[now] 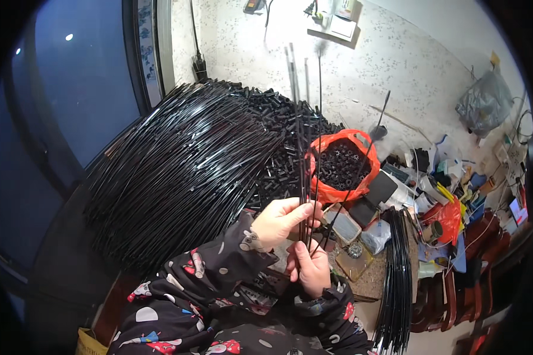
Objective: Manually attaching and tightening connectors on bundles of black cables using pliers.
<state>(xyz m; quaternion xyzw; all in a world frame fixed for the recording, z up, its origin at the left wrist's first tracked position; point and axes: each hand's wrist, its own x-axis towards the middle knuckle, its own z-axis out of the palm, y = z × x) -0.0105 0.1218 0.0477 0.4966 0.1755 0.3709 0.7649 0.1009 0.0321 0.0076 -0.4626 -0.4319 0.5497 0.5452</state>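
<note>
In front of my chest, my left hand (pixel 281 223) is closed round several long thin black rods (pixel 302 183), its thumb pressed against them. Just below and to the right, my right hand (pixel 314 273) pinches the lower part of the rods between thumb and fingers. Most of them stand nearly upright, their upper ends blurred. One black rod (pixel 367 155) slants away up to the right, passing in front of the red plastic bag (pixel 336 197). Small round black parts (pixel 340 160) fill that bag.
A large heap of black rods (pixel 183 160) covers the left side, with short black tubular pieces (pixel 284 115) behind it. To the right lie a rod bundle (pixel 397 278), a clear-wrapped item (pixel 375 236) and mixed clutter (pixel 444 195). A grey bag (pixel 485 102) hangs on the wall.
</note>
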